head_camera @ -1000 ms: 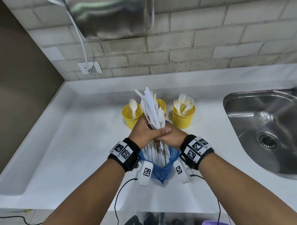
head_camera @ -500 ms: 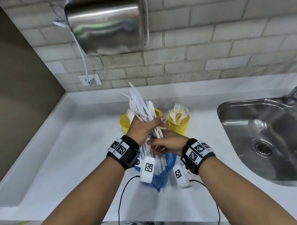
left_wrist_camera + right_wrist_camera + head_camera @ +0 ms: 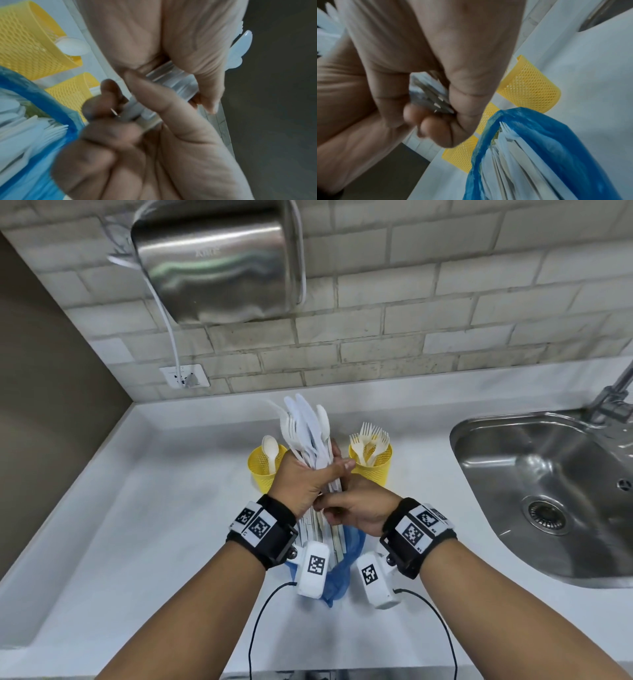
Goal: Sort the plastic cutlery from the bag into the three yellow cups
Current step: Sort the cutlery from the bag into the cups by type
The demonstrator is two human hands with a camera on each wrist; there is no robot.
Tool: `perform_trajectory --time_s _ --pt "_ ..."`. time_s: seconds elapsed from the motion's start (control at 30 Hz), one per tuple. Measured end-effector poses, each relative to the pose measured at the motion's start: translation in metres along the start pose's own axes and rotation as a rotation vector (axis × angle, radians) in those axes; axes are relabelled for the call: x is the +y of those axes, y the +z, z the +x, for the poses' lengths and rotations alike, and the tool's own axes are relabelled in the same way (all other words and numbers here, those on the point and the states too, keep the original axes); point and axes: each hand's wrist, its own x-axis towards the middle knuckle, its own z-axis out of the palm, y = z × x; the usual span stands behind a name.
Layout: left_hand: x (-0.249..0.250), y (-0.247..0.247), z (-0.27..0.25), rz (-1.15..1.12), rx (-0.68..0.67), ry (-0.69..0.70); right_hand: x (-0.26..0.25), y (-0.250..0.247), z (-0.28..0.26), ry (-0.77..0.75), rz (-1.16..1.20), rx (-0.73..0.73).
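While the left hand (image 3: 305, 477) clenches a mixed cutlery bundle (image 3: 308, 433) above the blue bag (image 3: 346, 556) and the right hand (image 3: 356, 508) pinches its handles, loosening either grip could scatter pieces across the worktop (image 3: 154, 542).

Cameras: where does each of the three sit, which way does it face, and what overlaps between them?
Head: above, looking down at counter; both forearms, left hand, right hand.
Left wrist: under the hands, facing cutlery bundle; both hands' fingers.
Right wrist: under the hands, facing blue bag; fingers.
Shared: bundle, bag, yellow cups.
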Motion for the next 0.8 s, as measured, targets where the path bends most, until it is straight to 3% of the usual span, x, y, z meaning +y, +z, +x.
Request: perform_trajectory --time_s 0.13,0.27,0.6,0.8 --pt "0.000 -0.002 -0.001 -0.060 0.079 0.005 -0.004 -0.004 -0.008 0.064 0.224 -0.107" --pt "-0.005 0.001 -0.008 -0.079 0.031 -0.011 -0.009 0.004 -0.011 0.023 0.432 -0.093" --pt "-0.016 -0.001 -0.021 -0.071 -0.082 -0.095 0.001 0.013 -0.020 0.053 0.437 0.048" --pt "-0.016 -0.004 -0.026 -0.038 -0.098 -0.083 0.002 0.016 -0.026 0.098 0.254 0.059"
